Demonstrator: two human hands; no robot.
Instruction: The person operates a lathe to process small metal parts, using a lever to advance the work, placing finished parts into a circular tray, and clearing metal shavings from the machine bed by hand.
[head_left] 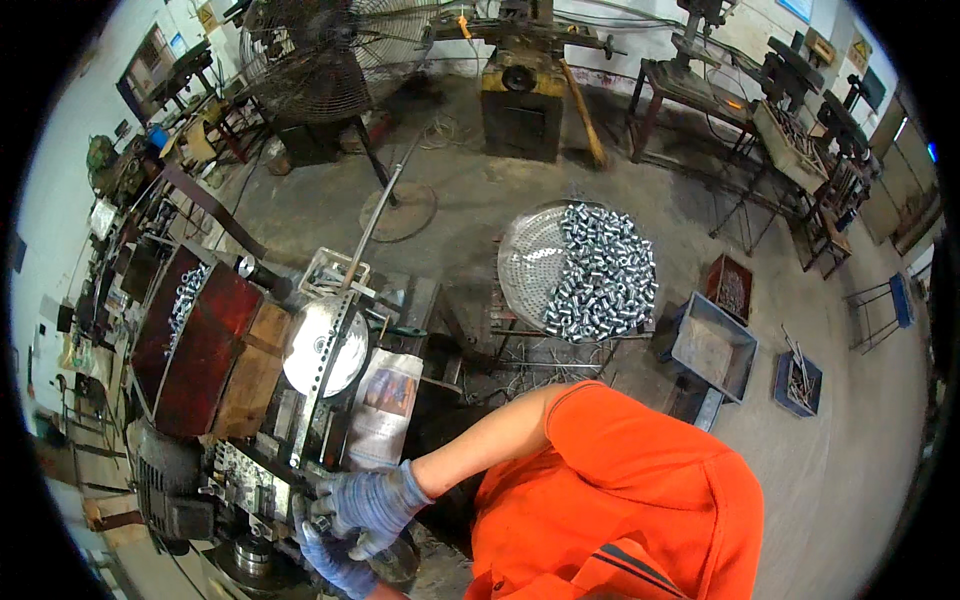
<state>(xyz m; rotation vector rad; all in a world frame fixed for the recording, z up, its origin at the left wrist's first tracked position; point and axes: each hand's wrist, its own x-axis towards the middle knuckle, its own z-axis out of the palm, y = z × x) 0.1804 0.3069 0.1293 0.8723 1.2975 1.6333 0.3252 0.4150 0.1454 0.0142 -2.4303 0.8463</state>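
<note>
In a blue-grey knit glove, my right hand reaches down-left to a machine with its fingers curled. A small dark metal piece shows at its fingertips. Just below it is my left hand, gloved alike and partly covered by the right; its fingers bend up toward the same spot, and what they hold is hidden. Both hands are beside the metal machine block. A round steel fixture stands lower left of them. Above the hands, a perforated flat bar crosses a shiny round plate.
A folded printed paper lies beside the bar. The red bin at left holds small metal parts. A perforated round tray carries many short metal cylinders. Blue-grey crates stand on the floor at right. A large fan is behind.
</note>
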